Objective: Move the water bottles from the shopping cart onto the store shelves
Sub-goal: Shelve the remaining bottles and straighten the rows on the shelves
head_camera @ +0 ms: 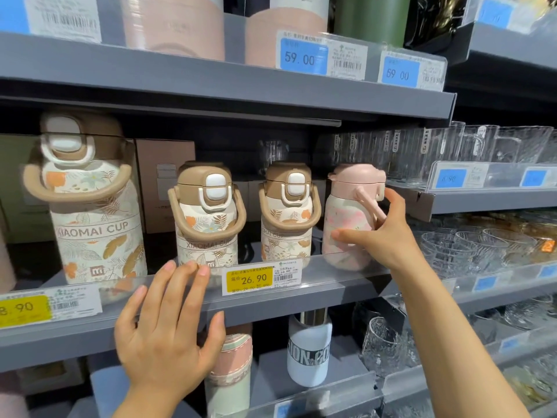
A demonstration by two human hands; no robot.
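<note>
Head view: our right hand (388, 233) grips the pink floral water bottle (351, 218) on the grey metal shelf (271, 303); our left hand (165, 327) hovers spread before that shelf's edge.

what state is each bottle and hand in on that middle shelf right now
pink bottle: upright on the middle shelf, lid closed, gripped
right hand: curled round the pink bottle
left hand: open, fingers straight, in front of the shelf rail
two small brown-lid bottles: upright, lids closed, handles down
large brown-lid bottle: upright, lid closed
</note>
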